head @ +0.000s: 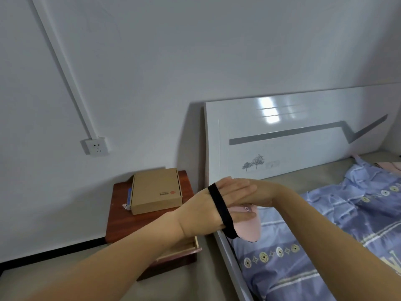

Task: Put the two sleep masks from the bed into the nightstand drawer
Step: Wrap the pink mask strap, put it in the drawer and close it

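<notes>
A pink sleep mask [249, 230] hangs over the bed's left edge, and its black strap [221, 210] is looped around my left hand [201, 213]. My left thumb lies against the mask's top. My right hand [262, 195] reaches in from the right; its fingers are hidden behind my left fingers, right above the mask. The dark red nightstand [121, 216] stands left of the bed, and its drawer [186, 249] is pulled open below my left forearm. Something pink [390, 166] lies on the bed at the far right; I cannot tell what it is.
A brown cardboard box [156, 190] lies on the nightstand top. The white headboard [282, 131] rises behind my hands. A blue patterned quilt [325, 235] covers the bed. A wall socket [96, 146] sits on the wall at the left.
</notes>
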### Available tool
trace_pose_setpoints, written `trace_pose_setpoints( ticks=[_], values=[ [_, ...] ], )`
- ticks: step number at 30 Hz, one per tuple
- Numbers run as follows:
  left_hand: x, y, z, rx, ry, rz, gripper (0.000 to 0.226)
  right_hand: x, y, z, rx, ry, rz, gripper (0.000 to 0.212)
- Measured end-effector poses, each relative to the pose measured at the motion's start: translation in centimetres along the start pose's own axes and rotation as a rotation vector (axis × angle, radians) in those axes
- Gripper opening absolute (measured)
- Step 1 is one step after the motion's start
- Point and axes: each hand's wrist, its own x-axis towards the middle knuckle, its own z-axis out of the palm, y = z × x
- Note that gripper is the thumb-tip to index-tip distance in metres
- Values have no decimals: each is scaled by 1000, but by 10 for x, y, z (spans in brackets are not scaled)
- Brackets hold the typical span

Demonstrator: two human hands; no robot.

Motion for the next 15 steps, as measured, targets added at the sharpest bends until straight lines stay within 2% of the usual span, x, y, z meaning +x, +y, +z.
trace_pose_setpoints(
  ticks=[1,4,7,9,12,15],
  values=[
    [-1,-1,-1,9,-53,0,35,0,-4,4,-7,1,-14,17],
    [-22,-8,0,27,106,204,27,9,-4,12,-89,130,-77,16],
    [-31,-14,4,-35,110,258,26,21,2,16,-161,258,-172,16],
    [-33,-20,5,-61,67,184,26,23,9,10,-16,386,-219,21],
    [-42,-33,-1,-53,141,14,28,25,24,-1,256,585,-124,35],
    [-48,-41,-4,-72,159,-174,38,20,40,-6,431,525,-63,36]
  ],
)
